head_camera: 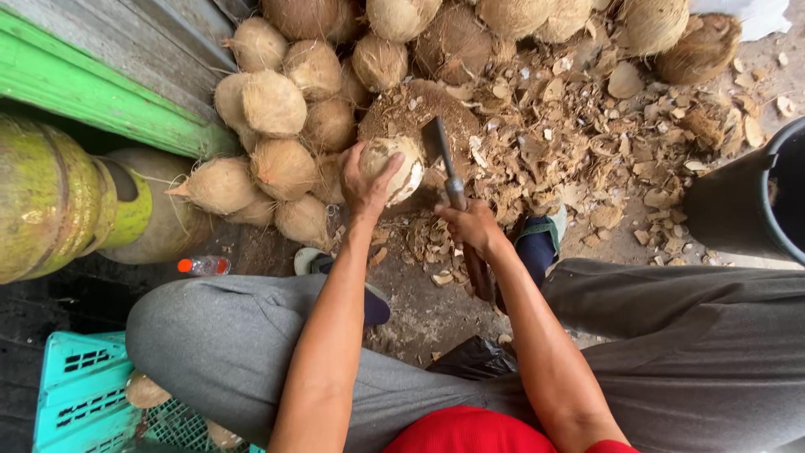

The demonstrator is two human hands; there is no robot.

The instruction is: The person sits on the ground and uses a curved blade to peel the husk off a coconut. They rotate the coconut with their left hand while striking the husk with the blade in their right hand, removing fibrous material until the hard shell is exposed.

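Note:
My left hand (pixel 366 183) grips a partly peeled pale coconut (pixel 401 168) and holds it against a round wooden block (pixel 419 113) on the ground. My right hand (pixel 471 225) is closed on the handle of a cleaver (pixel 442 153), whose dark blade points up just to the right of the coconut, close to its side. Both forearms reach out over my grey-trousered knees.
A heap of husked brown coconuts (pixel 277 105) lies left of and behind the block. Shell chips (pixel 587 126) litter the ground to the right. A black bucket (pixel 746 201) stands at the right edge, a green gas cylinder (pixel 59 197) at the left, a teal crate (pixel 80 390) at the lower left.

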